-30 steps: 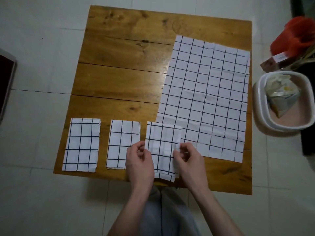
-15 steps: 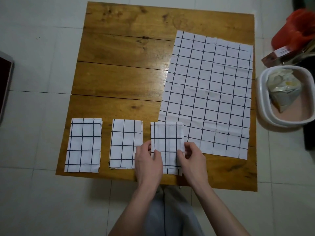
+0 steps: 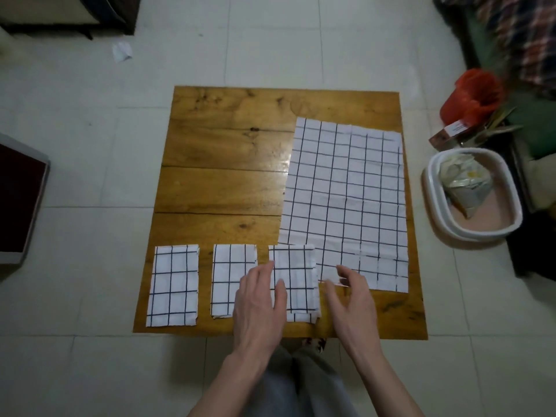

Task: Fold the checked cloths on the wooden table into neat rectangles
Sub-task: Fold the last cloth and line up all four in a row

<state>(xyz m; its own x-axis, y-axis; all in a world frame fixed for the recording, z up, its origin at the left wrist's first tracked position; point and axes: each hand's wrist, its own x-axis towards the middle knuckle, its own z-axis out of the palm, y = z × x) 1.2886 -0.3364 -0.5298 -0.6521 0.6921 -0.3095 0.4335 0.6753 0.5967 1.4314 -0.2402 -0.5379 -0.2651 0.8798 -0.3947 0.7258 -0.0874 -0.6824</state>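
Three folded cloths lie in a row along the near edge of the wooden table [image 3: 222,188]: the left folded cloth [image 3: 173,285], the middle folded cloth [image 3: 230,278] and the right folded cloth [image 3: 296,276], whose far right corner overlaps the big unfolded cloth [image 3: 346,203] spread over the table's right half. The left hand [image 3: 260,305] lies flat with straight fingers across the gap between the middle and right folded cloths, gripping nothing. The right hand [image 3: 350,296] hangs over the near edge of the unfolded cloth, fingers loosely spread and a little curled; whether they touch the fabric cannot be told. The likely trouble is that overlap: pulling the big cloth forward could drag the right folded cloth open or askew. The left palm sliding off could also nudge the middle one out of line.
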